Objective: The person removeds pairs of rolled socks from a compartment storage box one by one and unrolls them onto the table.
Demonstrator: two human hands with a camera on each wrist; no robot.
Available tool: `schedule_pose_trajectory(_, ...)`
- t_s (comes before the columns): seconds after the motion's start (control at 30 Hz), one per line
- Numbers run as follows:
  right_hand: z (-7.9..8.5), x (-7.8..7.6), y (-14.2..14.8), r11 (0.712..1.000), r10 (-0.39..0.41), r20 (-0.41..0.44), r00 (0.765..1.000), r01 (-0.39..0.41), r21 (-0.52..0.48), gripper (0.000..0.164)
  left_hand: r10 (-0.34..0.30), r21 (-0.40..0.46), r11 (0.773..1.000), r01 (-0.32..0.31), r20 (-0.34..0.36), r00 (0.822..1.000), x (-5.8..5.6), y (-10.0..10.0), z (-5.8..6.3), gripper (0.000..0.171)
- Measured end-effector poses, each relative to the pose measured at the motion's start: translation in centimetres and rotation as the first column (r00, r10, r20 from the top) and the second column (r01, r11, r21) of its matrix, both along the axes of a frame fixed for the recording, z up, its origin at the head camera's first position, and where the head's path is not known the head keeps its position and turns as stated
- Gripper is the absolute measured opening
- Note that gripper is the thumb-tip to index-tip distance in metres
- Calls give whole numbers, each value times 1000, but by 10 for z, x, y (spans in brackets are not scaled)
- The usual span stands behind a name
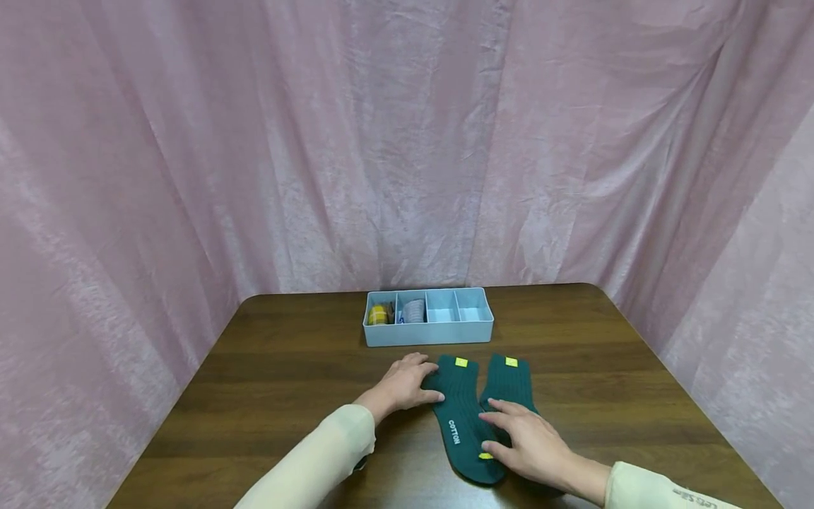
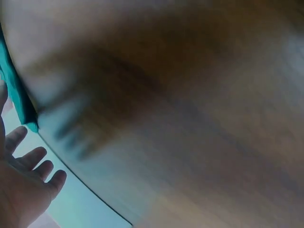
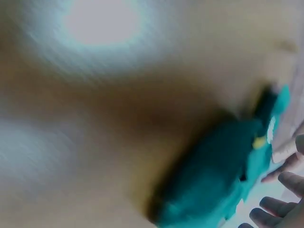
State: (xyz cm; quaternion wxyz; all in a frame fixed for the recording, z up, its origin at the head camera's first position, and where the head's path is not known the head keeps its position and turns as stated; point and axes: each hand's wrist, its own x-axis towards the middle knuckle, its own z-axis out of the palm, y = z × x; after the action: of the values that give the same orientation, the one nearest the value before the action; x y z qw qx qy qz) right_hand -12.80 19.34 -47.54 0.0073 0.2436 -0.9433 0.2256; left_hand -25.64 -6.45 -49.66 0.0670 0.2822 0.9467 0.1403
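Note:
Two dark green ribbed socks lie flat side by side on the table. The left sock (image 1: 459, 399) carries white COTTON lettering and a yellow label at its cuff; the right sock (image 1: 509, 382) has a similar label. My left hand (image 1: 403, 384) is at the left sock's outer edge, its thumb over the ribbing and fingers loosely bent. Over the lower part of both socks my right hand (image 1: 531, 440) spreads its fingers, hiding much of the right sock's foot. Neither hand grips anything. Green fabric (image 3: 209, 175) also shows beside the fingers in the right wrist view.
Behind the socks stands a light blue divided box (image 1: 429, 334) on the wooden table (image 1: 286, 367). A yellow rolled item (image 1: 378, 315) sits in its leftmost compartment, a grey one (image 1: 413, 311) in the one beside it. Pink curtains (image 1: 407, 141) hang beyond the table.

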Motion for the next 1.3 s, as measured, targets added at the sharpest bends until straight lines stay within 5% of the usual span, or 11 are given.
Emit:
schedule_pose_trajectory(0.4, 20, -63, -19, 991, -123, -85, 989, 118, -67, 43, 112, 147, 984, -98, -89, 990, -15, -42, 15, 62)
schedule_pose_trajectory(0.7, 33, -113, -43, 967, -199, -8, 980, 195, -164, 50, 302, 301, 925, -233, -205, 931, -37, -69, 23, 60)
schedule_pose_trajectory(0.93, 43, -151, -75, 935, -247, 52, 968, 252, -251, 52, 436, 320, 863, -390, -82, 896, -58, -81, 30, 79)
schedule_pose_trajectory(1.3, 48, -194, -124, 873, -292, 149, 945, 327, -361, 52, 483, 313, 822, -475, 56, 874, -81, -93, 25, 90)
